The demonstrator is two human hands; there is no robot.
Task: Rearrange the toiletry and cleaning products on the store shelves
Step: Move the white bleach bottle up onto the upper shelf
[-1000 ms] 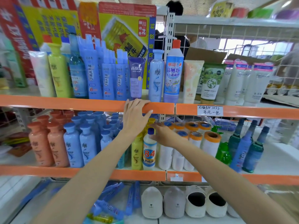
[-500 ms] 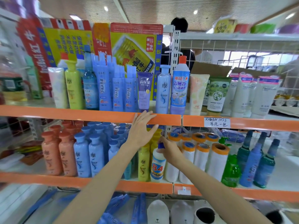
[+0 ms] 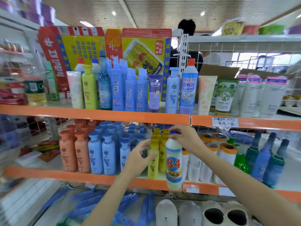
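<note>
The 84 bottle [image 3: 174, 162] has been lifted off the middle shelf [image 3: 97, 178] and is held before its front edge, right hand [image 3: 184, 136] clamped on the cap. The left hand [image 3: 140, 156], withdrawn from the upper shelf edge [image 3: 97, 114], hovers with fingers apart beside the yellow bottles [image 3: 154, 159]. Relocation is judged underway.

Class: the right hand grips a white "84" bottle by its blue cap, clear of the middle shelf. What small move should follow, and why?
Probably raise the 84 bottle toward the top shelf, beside the red-capped cleaner bottle. The right hand holds it clear of the yellow bottles; the left hand is open.
</note>
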